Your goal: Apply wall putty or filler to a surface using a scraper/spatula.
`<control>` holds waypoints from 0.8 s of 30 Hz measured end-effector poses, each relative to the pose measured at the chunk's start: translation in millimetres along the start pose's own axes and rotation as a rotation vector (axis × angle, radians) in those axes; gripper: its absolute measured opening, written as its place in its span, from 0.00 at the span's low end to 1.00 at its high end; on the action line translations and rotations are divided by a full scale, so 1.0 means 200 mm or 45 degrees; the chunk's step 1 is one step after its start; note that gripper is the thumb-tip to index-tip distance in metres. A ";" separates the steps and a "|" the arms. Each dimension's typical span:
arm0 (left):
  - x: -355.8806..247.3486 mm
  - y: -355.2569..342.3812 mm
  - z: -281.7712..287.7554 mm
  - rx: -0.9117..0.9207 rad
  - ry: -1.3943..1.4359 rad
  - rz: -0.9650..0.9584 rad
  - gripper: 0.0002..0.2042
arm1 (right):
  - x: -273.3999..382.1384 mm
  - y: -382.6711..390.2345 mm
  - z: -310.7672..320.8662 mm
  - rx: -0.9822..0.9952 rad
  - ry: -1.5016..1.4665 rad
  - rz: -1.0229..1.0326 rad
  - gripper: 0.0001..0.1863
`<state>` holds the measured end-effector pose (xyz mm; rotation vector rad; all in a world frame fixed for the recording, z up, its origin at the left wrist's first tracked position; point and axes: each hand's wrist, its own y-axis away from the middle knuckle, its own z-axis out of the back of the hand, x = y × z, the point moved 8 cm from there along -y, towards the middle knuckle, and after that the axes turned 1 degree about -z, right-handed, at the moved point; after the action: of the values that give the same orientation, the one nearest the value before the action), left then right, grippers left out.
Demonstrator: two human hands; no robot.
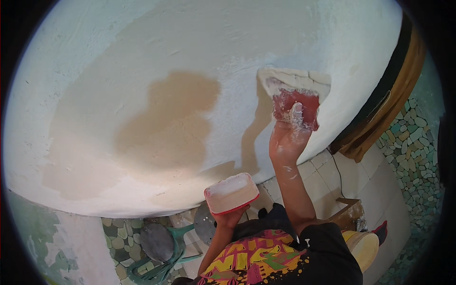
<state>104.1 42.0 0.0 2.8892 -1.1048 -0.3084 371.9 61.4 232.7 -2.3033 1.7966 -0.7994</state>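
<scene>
My right hand [289,142] is raised to the white wall [180,42], closed around a red putty spreader [309,108] with the thumb lying on its face. Thick off-white putty [294,80] covers the spreader's wide far edge, at or very near the wall. White smears mark the thumb and wrist. Lower down and to the left, my left hand [229,217] grips a shallow rectangular tub [232,194] with a red rim from below. Whitish putty coats the inside of the tub. Most of the left fingers are hidden under it.
Damp-looking darker patches and shadows spread over the wall. A brown curtain [412,61] hangs at the right. Below are a green plastic chair [178,247], a round grey disc [156,242], a wooden box [350,213], a yellowish bucket [365,249], a thin cable [339,173] and pebbled flooring [412,137].
</scene>
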 end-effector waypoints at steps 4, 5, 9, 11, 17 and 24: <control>-0.02 0.02 0.08 0.060 0.027 0.033 0.42 | 0.04 0.03 -0.08 -0.136 0.743 0.422 0.16; -0.02 0.02 0.09 0.047 0.034 0.040 0.44 | 0.06 0.02 -0.19 0.120 0.894 0.773 0.16; -0.01 0.02 0.07 -0.064 -0.060 0.016 0.44 | -0.03 0.09 -0.37 0.398 1.326 1.322 0.18; 0.01 0.02 0.07 -0.072 -0.026 0.054 0.44 | -0.09 0.09 -0.40 0.406 1.380 1.330 0.19; 0.03 0.03 0.06 -0.154 -0.030 0.088 0.42 | -0.20 0.08 -0.41 0.410 1.418 1.253 0.21; 0.02 0.00 0.04 -0.036 -0.089 0.100 0.42 | -0.18 0.05 -0.49 0.609 1.528 1.050 0.27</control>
<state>105.4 40.9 -7.6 2.8221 -1.2105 -0.4218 311.9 113.8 301.1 -0.5429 2.1734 -2.2544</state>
